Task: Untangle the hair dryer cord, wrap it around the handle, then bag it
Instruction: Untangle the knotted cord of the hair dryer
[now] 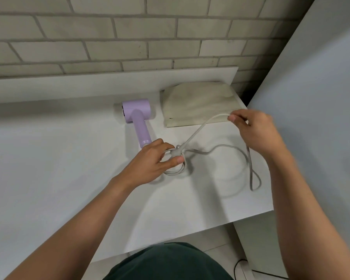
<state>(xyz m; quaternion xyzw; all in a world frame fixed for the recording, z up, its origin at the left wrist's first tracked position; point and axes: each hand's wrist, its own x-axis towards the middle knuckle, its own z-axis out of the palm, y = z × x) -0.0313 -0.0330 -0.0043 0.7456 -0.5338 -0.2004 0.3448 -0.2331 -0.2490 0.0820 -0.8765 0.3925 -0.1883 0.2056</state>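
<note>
hair dryer (pixel 135 118): lilac, flat near the counter's (pixel 69 168) back edge; likely light and rigid.
left hand (pixel 152 160): grips the knotted coils at the handle's end.
cord (pixel 196 132): limp, probably springy; hold beside the knot.
bag (pixel 198 104): back right corner.
right hand (pixel 251 132): pinches a raised strand; hands well apart.

a lilac hair dryer (pixel 136 118), with small dark marks on its barrel, and its pale grey cord (pixel 196 130) stand out against a plain white table (pixel 49 158). we see a cream bag (pixel 198 104), faintly mottled. the wall (pixel 109 27) shows beige-grey bricks in a staggered pattern, lined with darker grey mortar. we also note a dark green garment (pixel 166 263), a thin black cable (pixel 236 265) on an off-white floor (pixel 220 247), and a plain pale blue-grey panel (pixel 321 98).
</note>
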